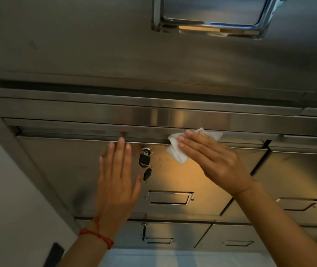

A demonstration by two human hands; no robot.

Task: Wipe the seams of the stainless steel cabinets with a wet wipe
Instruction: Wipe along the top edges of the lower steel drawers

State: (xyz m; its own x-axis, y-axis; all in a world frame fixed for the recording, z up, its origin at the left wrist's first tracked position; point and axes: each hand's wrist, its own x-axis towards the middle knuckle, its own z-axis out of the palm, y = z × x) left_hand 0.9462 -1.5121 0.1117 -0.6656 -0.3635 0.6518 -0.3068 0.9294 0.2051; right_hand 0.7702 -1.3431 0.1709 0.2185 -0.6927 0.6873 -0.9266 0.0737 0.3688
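A stainless steel cabinet drawer front [76, 166] fills the middle of the head view. Its top seam [67, 136] runs left to right under a steel ledge. My right hand [213, 162] presses a white wet wipe [175, 149] flat against that seam, right of the lock. The wipe sticks out above and left of my fingers. My left hand [116, 182] rests flat on the drawer front, fingers spread, fingertips touching the seam. A red string circles that wrist.
A lock with black keys [145, 162] hangs between my hands. A recessed handle [170, 198] sits below it. More drawers [298, 180] lie to the right and below. A large steel door with a chrome handle [211, 18] is above. A white wall [5, 209] lies left.
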